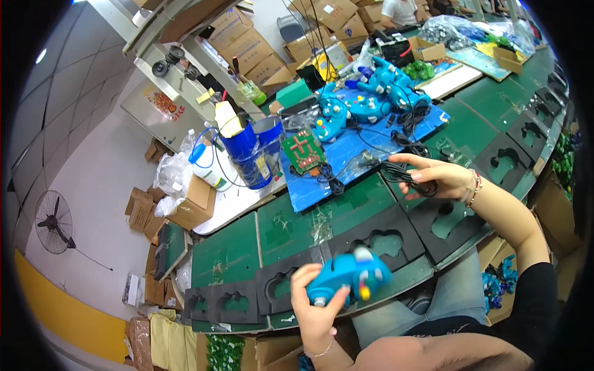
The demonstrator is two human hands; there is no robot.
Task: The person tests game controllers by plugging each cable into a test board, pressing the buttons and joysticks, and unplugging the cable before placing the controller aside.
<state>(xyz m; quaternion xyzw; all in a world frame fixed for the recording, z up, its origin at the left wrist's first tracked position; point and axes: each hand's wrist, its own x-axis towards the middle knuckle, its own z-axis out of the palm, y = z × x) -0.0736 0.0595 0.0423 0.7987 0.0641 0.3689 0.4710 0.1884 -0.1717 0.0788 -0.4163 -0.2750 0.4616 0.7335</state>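
Gripping a blue game controller at about six o'clock, the person's left hand is wrapped firmly around one handle, thumb across its face, so the pad sits tilted with its coloured buttons turned up toward the camera. It is held just above the near edge of the bench, over a row of black foam trays whose controller-shaped cut-outs lie unfilled; that shape suggests each recess is meant to seat one pad.

Out toward two o'clock, the right hand is closed loosely around a bundle of black cable, fingers curled over the coil and thumb beneath, holding the loops together so they do not spring apart. Whether this cable runs to the held controller cannot be told. More black trays curve away along the bench rim at three o'clock.

Farther off, near twelve o'clock, a blue mat carries a green circuit board with its leads trailing, and behind it a heap of blue controllers with tangled cords, probably stock kept within reach. At eleven o'clock stands a blue-and-clear tub beside a white bottle. Beyond lie bags of parts and stacked cardboard boxes, with another person's torso at the far edge. A floor fan stands at nine o'clock.
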